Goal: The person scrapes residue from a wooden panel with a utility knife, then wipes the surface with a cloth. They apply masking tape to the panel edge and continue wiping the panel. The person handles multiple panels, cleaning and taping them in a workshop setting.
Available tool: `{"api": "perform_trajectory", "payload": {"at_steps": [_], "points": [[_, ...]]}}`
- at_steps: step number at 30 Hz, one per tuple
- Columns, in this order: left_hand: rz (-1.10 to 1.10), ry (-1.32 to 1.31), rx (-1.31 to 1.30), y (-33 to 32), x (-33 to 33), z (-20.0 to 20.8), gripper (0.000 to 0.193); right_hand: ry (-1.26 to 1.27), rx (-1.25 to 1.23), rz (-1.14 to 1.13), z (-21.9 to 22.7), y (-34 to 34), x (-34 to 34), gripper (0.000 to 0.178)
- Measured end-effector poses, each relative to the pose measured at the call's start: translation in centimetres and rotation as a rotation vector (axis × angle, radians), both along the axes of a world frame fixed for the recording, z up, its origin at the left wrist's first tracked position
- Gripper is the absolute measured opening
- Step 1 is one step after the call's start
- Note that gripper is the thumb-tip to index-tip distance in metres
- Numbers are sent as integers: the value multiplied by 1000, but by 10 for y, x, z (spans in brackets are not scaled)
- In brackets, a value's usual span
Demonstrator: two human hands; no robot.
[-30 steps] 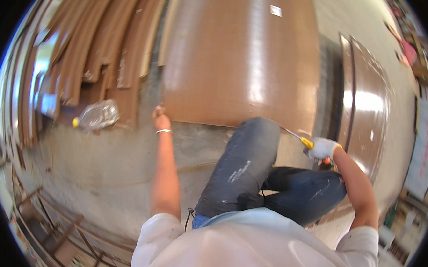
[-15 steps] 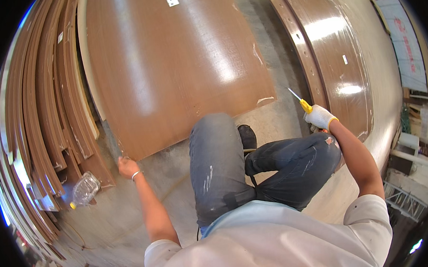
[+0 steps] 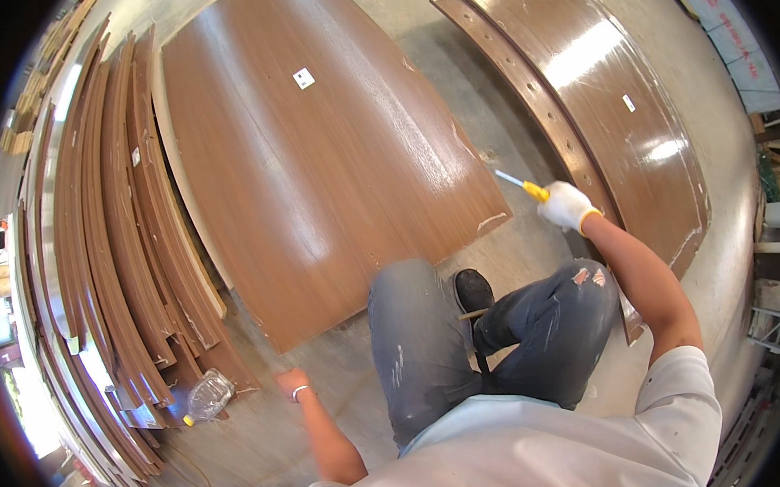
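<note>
Head view shows the brown panel (image 3: 338, 180) ahead, long axis running away, the bare left hand (image 3: 293, 383) nearer, just off its near-left corner, finger state unclear, the gloved right hand (image 3: 566, 206) gripping a yellow-handled tool (image 3: 534, 189) beyond its right edge

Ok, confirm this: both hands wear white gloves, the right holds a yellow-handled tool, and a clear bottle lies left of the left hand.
Not quite: the left hand is ungloved in the head view; only the right hand wears a white glove. The yellow-handled tool and the clear bottle are as you say.
</note>
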State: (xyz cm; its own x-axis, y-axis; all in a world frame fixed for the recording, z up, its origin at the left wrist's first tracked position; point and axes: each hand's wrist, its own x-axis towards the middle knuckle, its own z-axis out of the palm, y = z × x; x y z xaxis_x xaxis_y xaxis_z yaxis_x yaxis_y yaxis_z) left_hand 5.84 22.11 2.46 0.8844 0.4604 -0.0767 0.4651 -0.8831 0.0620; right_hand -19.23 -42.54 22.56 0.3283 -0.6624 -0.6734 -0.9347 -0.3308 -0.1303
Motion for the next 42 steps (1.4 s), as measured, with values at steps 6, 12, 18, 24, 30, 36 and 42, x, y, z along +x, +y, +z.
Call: {"api": "perform_trajectory", "payload": {"at_steps": [6,12,18,24,30,36,42], "points": [[-718,-223,-244,-119,26,43,52,24,-177,260,-1,-25,81,39],[-913,-68,-320,-231,59,22,51,-76,-325,117,8,-51,162,39],[-1005,57,-235,-273,64,12,62,-231,-312,41,31,-54,232,42],[-1057,-50,-140,-272,60,2,67,-417,-347,8,62,-74,309,38],[-866,-42,-118,-275,54,9,73,-302,-145,343,47,-14,325,34],[-770,-64,-140,-278,54,15,75,-75,167,991,-17,99,217,31],[-791,-21,-97,-275,57,12,70,-96,146,715,6,38,135,37]]}}
